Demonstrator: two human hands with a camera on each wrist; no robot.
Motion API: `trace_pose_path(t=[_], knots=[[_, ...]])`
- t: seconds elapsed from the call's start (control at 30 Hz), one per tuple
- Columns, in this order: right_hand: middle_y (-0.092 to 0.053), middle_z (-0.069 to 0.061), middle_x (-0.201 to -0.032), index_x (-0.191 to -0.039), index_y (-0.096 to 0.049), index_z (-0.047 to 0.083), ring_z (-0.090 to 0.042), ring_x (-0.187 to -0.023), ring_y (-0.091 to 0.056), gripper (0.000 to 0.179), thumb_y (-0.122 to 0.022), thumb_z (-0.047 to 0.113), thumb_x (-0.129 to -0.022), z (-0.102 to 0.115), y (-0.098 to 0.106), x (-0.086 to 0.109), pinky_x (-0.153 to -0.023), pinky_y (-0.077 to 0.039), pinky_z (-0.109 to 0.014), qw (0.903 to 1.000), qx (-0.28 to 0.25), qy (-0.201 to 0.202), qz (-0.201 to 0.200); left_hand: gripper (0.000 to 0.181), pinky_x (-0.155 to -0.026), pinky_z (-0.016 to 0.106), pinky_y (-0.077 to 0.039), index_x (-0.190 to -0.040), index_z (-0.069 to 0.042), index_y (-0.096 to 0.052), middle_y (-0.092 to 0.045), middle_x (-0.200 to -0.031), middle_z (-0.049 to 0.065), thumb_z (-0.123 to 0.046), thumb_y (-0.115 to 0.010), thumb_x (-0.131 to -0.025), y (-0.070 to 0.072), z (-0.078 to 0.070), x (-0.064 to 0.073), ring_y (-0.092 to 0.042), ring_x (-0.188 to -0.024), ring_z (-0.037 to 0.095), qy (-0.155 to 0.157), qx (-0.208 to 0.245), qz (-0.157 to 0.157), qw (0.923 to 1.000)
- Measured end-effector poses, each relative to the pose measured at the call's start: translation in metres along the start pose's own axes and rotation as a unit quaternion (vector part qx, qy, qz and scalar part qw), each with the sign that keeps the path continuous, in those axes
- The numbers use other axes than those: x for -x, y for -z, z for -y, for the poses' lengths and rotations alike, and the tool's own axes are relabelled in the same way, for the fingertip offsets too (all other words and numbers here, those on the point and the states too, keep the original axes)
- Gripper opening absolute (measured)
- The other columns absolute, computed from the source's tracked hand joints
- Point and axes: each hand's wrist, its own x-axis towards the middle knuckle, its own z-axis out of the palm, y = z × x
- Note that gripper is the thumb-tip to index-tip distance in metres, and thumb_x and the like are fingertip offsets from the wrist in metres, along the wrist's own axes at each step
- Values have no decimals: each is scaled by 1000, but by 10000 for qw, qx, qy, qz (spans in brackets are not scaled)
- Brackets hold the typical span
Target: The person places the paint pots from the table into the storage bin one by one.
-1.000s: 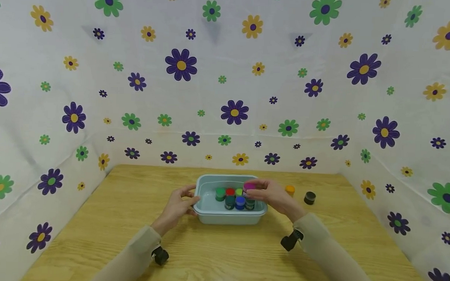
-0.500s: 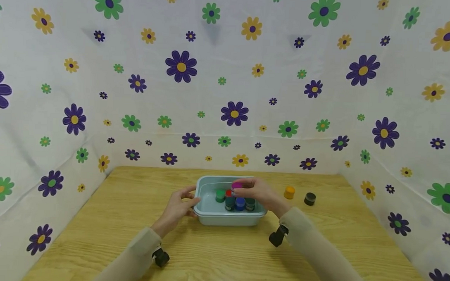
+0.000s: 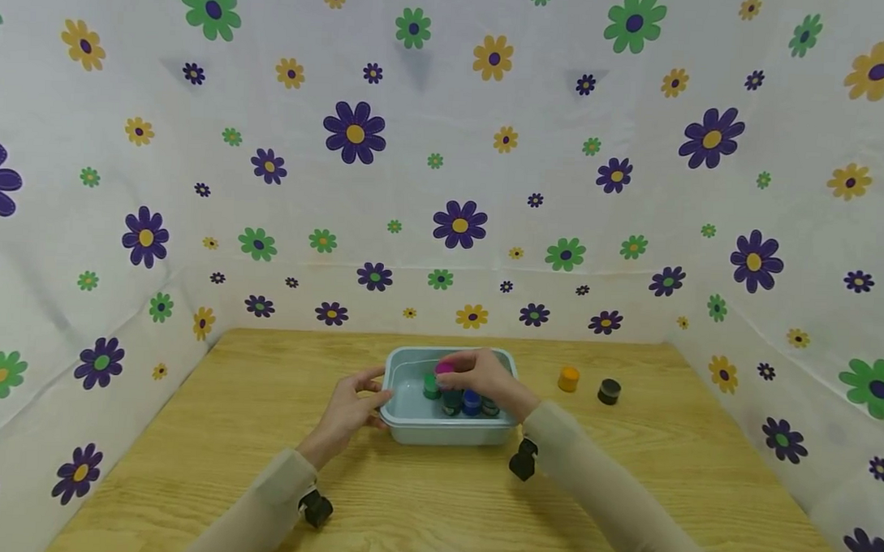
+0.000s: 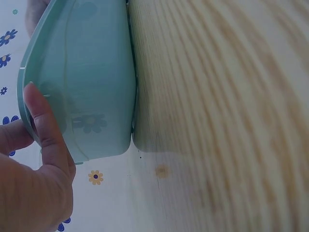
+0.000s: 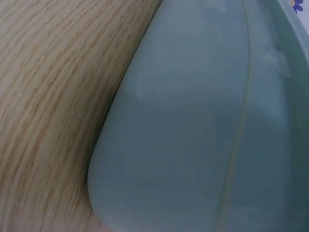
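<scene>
A light blue plastic tub (image 3: 451,435) stands on the table. My left hand (image 3: 345,411) grips its left rim; the left wrist view shows that hand's thumb and a finger on either side of the tub's edge (image 4: 22,96). Over the inside of the tub, my right hand (image 3: 482,379) pinches a small paint jar with a magenta lid (image 3: 445,368). Below it are a green jar (image 3: 432,387), a dark teal jar (image 3: 451,403), a blue jar (image 3: 471,403) and a dark jar (image 3: 490,407). The right wrist view has only the tub's outer wall (image 5: 183,125) and tabletop, no hand.
Right of the tub, an orange jar (image 3: 568,379) and a black jar (image 3: 609,391) stand on the wooden table (image 3: 419,503). A white cloth with printed flowers (image 3: 416,186) rises behind and at both sides.
My right hand has carried the magenta-lidded jar leftward over the tub, now covering the red and lime lids seen earlier. My left hand has stayed at the rim.
</scene>
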Motion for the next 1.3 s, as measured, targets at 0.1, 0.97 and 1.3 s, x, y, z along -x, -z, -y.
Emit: trace_pose_path(t=[0.1,0.97,1.3], knots=[[-73,-6,-109,-120,-69,9,-15,-92,-67,37,-75,26,-88,1,-6,-3,-93,-56,-37,9992,350,183,88,49,-57,33,-60,-140,-9,-53,-51,-107,15,-5,-66,-92,0,0,0,-62,-68,17,-1,10,-14,10000],[-73,-5,-101,-112,-72,2,-14,-88,-64,35,-81,7,-79,-2,-24,-17,-82,-56,-30,9817,1737,565,534,50,-52,29,-59,-139,-6,-53,-53,-104,14,-2,-66,-91,-2,1,1,-64,-66,17,-112,98,11,9999],[-73,-7,-106,-116,-71,3,-16,-93,-64,37,-81,7,-80,-3,-25,-20,-85,-57,-32,9707,2162,816,654,50,-53,29,-59,-140,-7,-52,-52,-106,14,-3,-66,-92,-1,0,2,-63,-67,16,-65,48,-7,10000]])
